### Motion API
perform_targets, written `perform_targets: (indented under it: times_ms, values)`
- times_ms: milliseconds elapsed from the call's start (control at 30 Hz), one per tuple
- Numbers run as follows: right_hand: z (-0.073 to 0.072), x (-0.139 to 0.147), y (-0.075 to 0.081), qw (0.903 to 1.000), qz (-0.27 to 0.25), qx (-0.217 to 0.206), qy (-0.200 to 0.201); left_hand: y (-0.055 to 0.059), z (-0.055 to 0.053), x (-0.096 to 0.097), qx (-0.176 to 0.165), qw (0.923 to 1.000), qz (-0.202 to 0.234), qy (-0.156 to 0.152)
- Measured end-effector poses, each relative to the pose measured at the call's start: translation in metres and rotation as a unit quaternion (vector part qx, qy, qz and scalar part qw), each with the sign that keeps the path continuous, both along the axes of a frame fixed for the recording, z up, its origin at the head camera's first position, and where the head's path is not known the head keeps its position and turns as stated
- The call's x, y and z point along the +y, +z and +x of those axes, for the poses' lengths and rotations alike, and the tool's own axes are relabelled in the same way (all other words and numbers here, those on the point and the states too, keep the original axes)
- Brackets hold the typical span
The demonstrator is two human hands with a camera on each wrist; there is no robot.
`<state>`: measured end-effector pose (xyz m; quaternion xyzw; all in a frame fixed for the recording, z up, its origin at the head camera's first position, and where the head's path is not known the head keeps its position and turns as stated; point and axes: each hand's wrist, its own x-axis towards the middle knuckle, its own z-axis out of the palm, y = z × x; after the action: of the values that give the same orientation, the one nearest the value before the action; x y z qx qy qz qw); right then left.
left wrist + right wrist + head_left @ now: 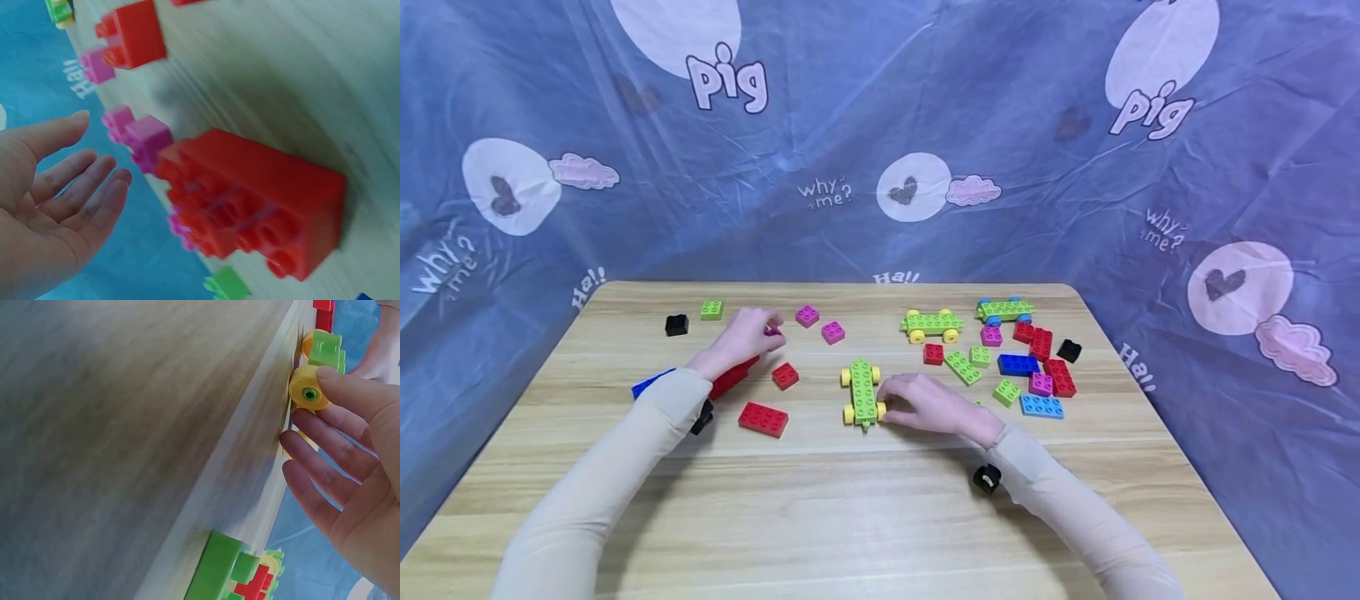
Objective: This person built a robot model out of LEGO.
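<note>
My left hand (745, 335) is over the left part of the table, its fingertips above a magenta brick (772, 331). In the left wrist view its thumb and fingers stand apart with nothing between them. A long red brick (250, 181) lies close to that hand, partly hidden by the forearm in the head view. My right hand (928, 403) has thumb and index finger on a yellow wheel (307, 389) of a green toy car base (864, 392). The base sits on its wheels mid-table, studs up, pointing away from me.
Two more green car bases stand at the back, one with yellow wheels (932, 323), one with blue wheels (1006, 312). Loose bricks lie on the right, among them a dark blue brick (1018, 365). A red brick (763, 419) lies between the arms.
</note>
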<state>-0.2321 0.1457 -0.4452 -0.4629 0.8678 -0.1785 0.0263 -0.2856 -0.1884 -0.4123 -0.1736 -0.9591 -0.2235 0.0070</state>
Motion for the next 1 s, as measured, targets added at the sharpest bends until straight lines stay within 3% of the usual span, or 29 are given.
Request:
perform_targets:
  times_ms: [400,700,1000]
  values:
    - [-0.007,0.001,0.005,0.9996,-0.023,-0.005,0.014,-0.01,-0.006,-0.008,-0.028,0.9994,-0.015,0.014]
    - [-0.02,0.002,0.014,0.9983,-0.054,-0.018,-0.013,-0.013,-0.009,-0.008,-0.02,0.9995,-0.02,0.009]
    - [-0.03,-0.002,0.016,0.9969,-0.044,-0.036,-0.055,-0.015,-0.01,-0.008,-0.025,0.9993,-0.025,0.009]
